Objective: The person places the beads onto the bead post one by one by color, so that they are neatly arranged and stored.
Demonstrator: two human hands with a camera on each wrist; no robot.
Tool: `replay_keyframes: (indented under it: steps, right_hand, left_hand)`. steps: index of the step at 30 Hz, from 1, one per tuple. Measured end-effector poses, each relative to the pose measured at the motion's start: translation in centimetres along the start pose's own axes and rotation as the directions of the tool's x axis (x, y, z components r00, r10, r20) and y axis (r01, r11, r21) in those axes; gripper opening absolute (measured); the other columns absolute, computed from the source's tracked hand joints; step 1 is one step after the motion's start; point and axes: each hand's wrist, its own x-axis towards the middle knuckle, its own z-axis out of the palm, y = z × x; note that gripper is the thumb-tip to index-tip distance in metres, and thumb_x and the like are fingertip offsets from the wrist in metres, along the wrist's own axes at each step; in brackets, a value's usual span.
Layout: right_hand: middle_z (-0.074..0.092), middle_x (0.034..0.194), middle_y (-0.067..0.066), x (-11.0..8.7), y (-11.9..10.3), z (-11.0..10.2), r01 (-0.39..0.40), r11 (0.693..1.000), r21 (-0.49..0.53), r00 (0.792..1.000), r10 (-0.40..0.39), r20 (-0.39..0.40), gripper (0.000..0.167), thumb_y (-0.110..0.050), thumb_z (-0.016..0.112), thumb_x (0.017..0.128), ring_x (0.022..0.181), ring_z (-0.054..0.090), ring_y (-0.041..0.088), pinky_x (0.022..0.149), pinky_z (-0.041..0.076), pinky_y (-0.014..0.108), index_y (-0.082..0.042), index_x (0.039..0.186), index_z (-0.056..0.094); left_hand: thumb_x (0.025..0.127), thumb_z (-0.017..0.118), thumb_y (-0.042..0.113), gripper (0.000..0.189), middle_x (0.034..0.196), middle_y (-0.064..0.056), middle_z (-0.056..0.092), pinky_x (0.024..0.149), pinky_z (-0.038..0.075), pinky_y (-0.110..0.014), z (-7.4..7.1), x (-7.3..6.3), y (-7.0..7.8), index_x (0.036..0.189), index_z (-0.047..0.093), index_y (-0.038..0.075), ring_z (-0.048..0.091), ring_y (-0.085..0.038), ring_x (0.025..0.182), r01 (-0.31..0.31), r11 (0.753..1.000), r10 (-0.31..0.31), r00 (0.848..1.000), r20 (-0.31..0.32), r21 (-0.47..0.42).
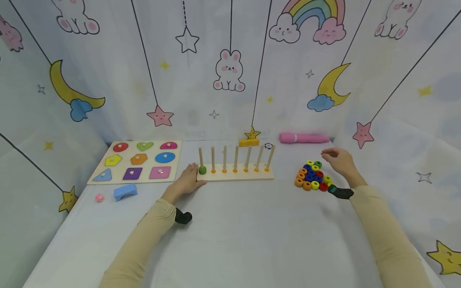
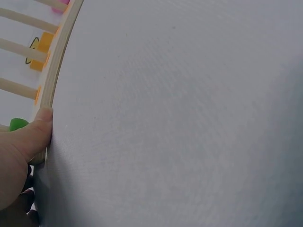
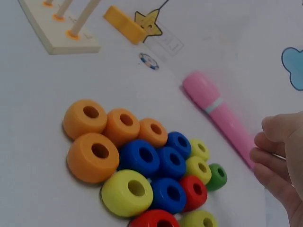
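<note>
- The left hand sits at lower left, its thumb against the edge of a wooden base.
- Pale pegs rise from the base, orange rings at their feet.
- A green bead shows beside the thumb.
- Beyond the pegs: a yellow block.
- Pale bench fills the rest.
</note>
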Motion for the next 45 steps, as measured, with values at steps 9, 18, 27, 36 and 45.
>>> replay_keyframes:
  steps: [9, 18, 27, 36, 45]
  right_hand:
    - [0.056, 0.119, 0.027, -0.8, 2.7, 0.4, -0.037, 0.999, -0.034, 0.998, 0.038, 0.05, 0.041, -0.03, 0.047, 0.1, 0.105, 0.054, 0.04, 0.091, 0.044, 0.056, 0.003, 0.124, 0.054]
    - [0.043, 0.131, 0.033, -0.9, 4.2, 2.1, -0.073, 0.996, -0.042, 0.989, 0.078, 0.129, 0.043, -0.008, 0.043, 0.099, 0.116, 0.045, 0.047, 0.095, 0.04, 0.058, 0.005, 0.139, 0.037]
    - [0.043, 0.13, 0.034, 0.0, 4.2, 3.1, -0.043, 0.993, -0.11, 0.971, 0.068, 0.231, 0.045, -0.002, 0.042, 0.094, 0.11, 0.046, 0.046, 0.09, 0.043, 0.059, 0.005, 0.139, 0.04]
    - [0.05, 0.124, 0.031, 0.6, 3.4, 2.8, -0.043, 0.993, -0.112, 0.99, 0.058, 0.126, 0.039, -0.013, 0.048, 0.099, 0.108, 0.049, 0.043, 0.089, 0.044, 0.057, 0.004, 0.133, 0.046]
    - [0.053, 0.123, 0.025, 2.0, 0.2, 1.6, -0.031, 1.0, 0.004, 0.997, 0.031, -0.065, 0.045, -0.027, 0.056, 0.096, 0.113, 0.047, 0.042, 0.092, 0.041, 0.059, 0.002, 0.129, 0.05]
  left_hand:
    - [0.094, 0.058, 0.031, 0.077, 0.149, -0.033, 0.017, 0.113, 0.012, -0.051, -0.5, -0.2, 0.2, 0.141, 0.02, -0.017, 0.011, -0.044, 0.139, -0.008, 1.0, 0.007, 1.0, -0.023, -0.022]
    - [0.094, 0.059, 0.03, 0.075, 0.147, -0.034, 0.022, 0.113, 0.016, -0.05, 0.5, -0.6, 0.3, 0.139, 0.025, -0.019, 0.016, -0.046, 0.137, -0.03, 1.0, 0.03, 0.999, -0.037, 0.008]
    - [0.093, 0.06, 0.03, 0.075, 0.147, -0.033, 0.023, 0.113, 0.017, -0.051, 0.5, -1.0, 0.6, 0.139, 0.026, -0.018, 0.016, -0.045, 0.138, -0.029, 1.0, 0.029, 0.999, -0.043, -0.001]
    - [0.094, 0.06, 0.031, 0.075, 0.147, -0.032, 0.023, 0.112, 0.017, -0.051, 0.2, -0.5, 0.2, 0.14, 0.025, -0.018, 0.017, -0.044, 0.138, -0.027, 1.0, 0.027, 0.997, -0.068, 0.006]
    - [0.094, 0.059, 0.032, 0.076, 0.148, -0.032, 0.022, 0.112, 0.017, -0.051, 0.2, -0.8, 0.3, 0.14, 0.023, -0.017, 0.016, -0.044, 0.138, -0.021, 1.0, 0.021, 0.998, -0.051, 0.011]
